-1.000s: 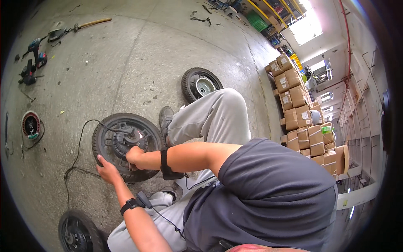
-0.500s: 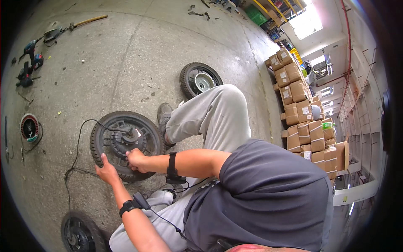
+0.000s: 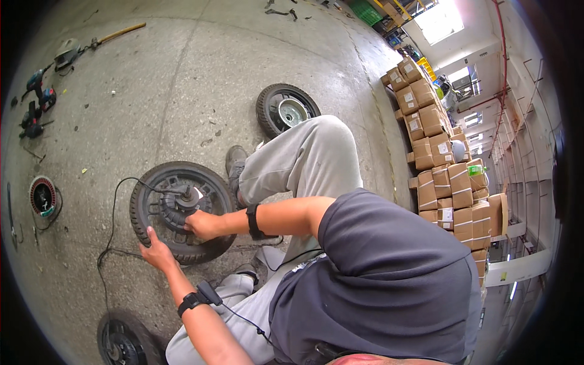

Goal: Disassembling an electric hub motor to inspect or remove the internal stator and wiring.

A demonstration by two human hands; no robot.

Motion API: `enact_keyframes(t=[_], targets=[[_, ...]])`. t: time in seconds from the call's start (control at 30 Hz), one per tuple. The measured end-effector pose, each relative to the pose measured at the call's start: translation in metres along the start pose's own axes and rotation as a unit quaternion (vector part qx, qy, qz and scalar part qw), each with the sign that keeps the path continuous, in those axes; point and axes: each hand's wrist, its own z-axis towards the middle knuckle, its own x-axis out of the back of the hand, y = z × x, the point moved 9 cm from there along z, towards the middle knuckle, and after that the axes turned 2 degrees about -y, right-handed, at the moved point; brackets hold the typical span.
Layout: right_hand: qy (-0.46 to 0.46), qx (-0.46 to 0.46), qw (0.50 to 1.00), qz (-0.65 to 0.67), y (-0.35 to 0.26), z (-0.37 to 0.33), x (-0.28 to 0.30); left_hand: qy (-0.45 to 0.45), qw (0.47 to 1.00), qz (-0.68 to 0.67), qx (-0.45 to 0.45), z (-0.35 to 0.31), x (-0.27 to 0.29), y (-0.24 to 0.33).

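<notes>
Nudged slightly inward over the last half-second, the right hand [image 3: 204,225] curls, contents unclear, at five o'clock on a wheel [image 3: 173,213] lying on concrete floor [image 3: 82,207]; the left hand [image 3: 158,253] clasps it at seven.

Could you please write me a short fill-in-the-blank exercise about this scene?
The hand at the tire edge of the handled wheel is the person's ____ hand.
Counting the silver-hubbed wheel and the lower-edge wheel, ____ wheels show.
The stacked boxes appear to the ____ of all wheels.
Missing words: left; three; right.
</notes>
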Motion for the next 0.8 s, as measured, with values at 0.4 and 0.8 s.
enact_keyframes(t=[0.4, 0.8], targets=[[-0.206, 0.218, 0.901, -0.313, -0.016, 0.006, -0.007, 0.051, 0.997, 0.052, -0.006, 0.002, 0.009, -0.004], [-0.148, -0.124, 0.98, -0.046, -0.001, 0.006, -0.006, 0.017, 0.995, 0.041, 0.084, -0.004, 0.018, -0.005]])
